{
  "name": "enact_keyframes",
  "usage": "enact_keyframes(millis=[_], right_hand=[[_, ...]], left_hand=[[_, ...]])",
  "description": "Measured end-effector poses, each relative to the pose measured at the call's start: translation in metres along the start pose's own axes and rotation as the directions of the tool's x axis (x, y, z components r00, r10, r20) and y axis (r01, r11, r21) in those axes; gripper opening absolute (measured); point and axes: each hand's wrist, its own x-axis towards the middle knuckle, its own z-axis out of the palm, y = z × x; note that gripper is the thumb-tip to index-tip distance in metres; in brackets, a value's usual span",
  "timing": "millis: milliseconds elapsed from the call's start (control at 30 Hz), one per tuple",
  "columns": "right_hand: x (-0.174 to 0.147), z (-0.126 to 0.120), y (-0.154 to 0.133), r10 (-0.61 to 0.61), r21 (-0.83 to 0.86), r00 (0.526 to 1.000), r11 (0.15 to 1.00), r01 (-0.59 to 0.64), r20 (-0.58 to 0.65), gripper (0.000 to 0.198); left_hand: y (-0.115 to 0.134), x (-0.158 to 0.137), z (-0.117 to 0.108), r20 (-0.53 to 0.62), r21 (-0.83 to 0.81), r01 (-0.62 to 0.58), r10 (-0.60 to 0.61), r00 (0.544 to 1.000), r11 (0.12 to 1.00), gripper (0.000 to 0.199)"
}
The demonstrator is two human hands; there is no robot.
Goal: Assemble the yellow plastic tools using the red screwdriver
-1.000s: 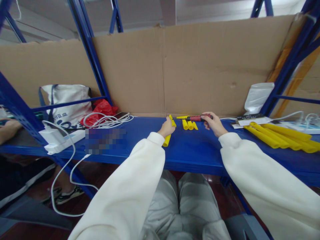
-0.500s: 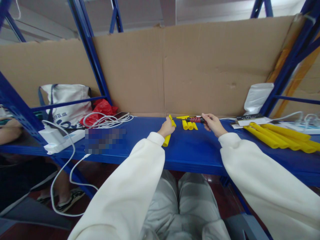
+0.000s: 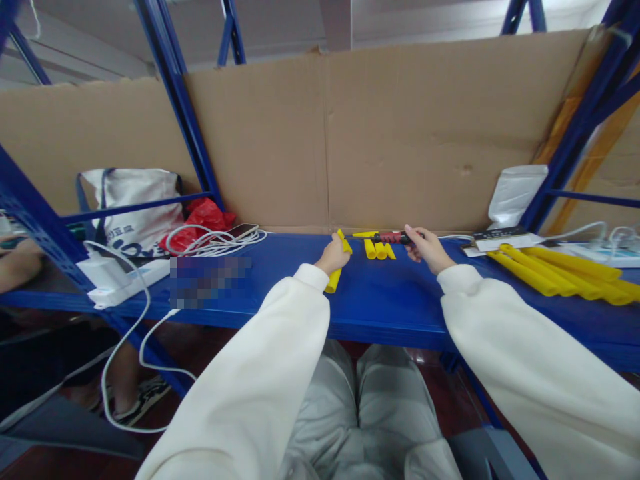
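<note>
My left hand (image 3: 334, 256) is closed around a yellow tube (image 3: 333, 282), whose ends stick out above and below the fingers. From the right, my right hand (image 3: 426, 249) grips a screwdriver (image 3: 393, 237) with a red and black handle. Its thin dark shaft points left and reaches the upper part of the tube at my left hand. Whether the tip touches or enters the tube is too small to tell. Just below the handle, several short yellow tube pieces (image 3: 375, 251) lie on the blue shelf (image 3: 390, 300).
Longer yellow tubes (image 3: 560, 275) are piled at the right beside cards (image 3: 505, 240) and a white pouch (image 3: 517, 197). A power strip (image 3: 135, 280), white cable (image 3: 215, 243), red bag (image 3: 210, 217) and cloth bag (image 3: 135, 200) stand left. Behind rises a cardboard wall (image 3: 400, 133). Another person's arm (image 3: 23, 263) shows far left.
The screwdriver handle and my right hand have shifted very slightly; the handle looks a little turned. My left hand and the yellow tube have stayed in place.
</note>
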Motion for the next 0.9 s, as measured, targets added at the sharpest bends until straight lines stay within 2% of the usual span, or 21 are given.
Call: enact_keyframes(millis=[267,500,667,900], right_hand=[[0.0012,0.0003,-0.001,0.011,0.043,1.0,0.999,-0.01,-0.011,0.052],[0.0002,0.0002,-0.001,0.041,0.015,0.999,0.999,-0.041,-0.018,0.056],[-0.0015,0.0026,-0.0053,0.051,0.047,0.998,0.998,-0.049,-0.035,0.052],[-0.0017,0.0029,-0.0045,0.08,0.077,0.996,0.994,-0.077,-0.033,0.057]], left_hand=[[0.0014,-0.0016,-0.0013,0.004,-0.007,0.0,0.0,1.0,1.0,0.043],[0.003,-0.0029,-0.0014,0.007,0.003,-0.004,0.004,1.0,1.0,0.042],[0.0035,-0.0034,-0.002,0.002,0.013,0.003,-0.003,1.0,1.0,0.042],[-0.0021,0.0017,-0.0007,-0.005,-0.041,0.008,-0.008,1.0,0.999,0.04]])
